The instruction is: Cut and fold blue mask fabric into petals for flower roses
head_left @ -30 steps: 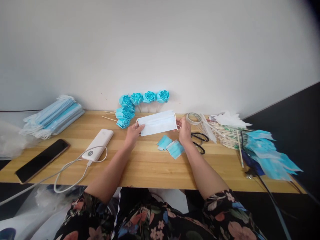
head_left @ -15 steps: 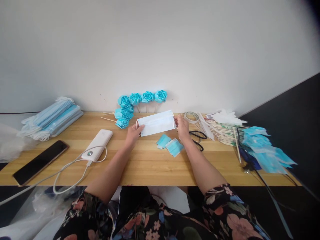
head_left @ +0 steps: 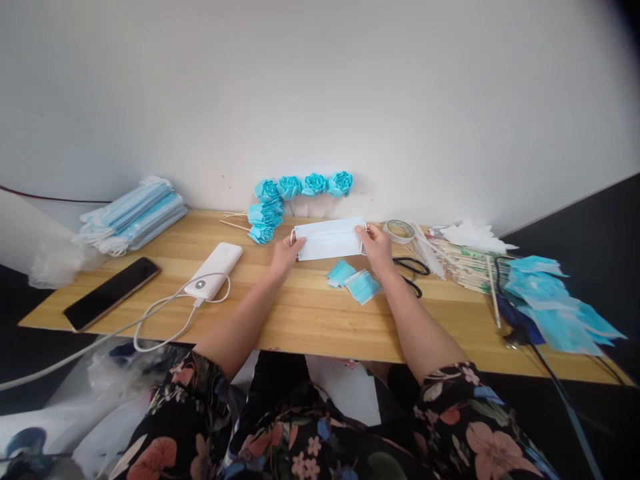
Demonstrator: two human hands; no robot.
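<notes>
A pale blue face mask [head_left: 330, 239] is stretched level between my two hands, over the middle of the table. My left hand [head_left: 286, 256] pinches its left end by the ear loop side. At the other end my right hand [head_left: 376, 245] grips the mask, thumb on top near the corner. Just below it lie cut blue mask pieces [head_left: 363, 287] on the wood. Black-handled scissors [head_left: 415, 267] rest beside my right wrist, their blades hidden. Behind the mask, several blue flowers on sticks [head_left: 315, 183] stand or lean in a row at the wall.
On the left lie a stack of masks [head_left: 133, 217], a phone [head_left: 113, 293] and a white power bank [head_left: 215, 270] with its cable. To the right are a tape roll [head_left: 400, 231], many thin sticks [head_left: 465, 270] and a pile of blue mask material [head_left: 555, 300].
The view has shifted, so the table sits further right. The mask is held more level, and my right thumb now lies over its right end instead of at the ear loop.
</notes>
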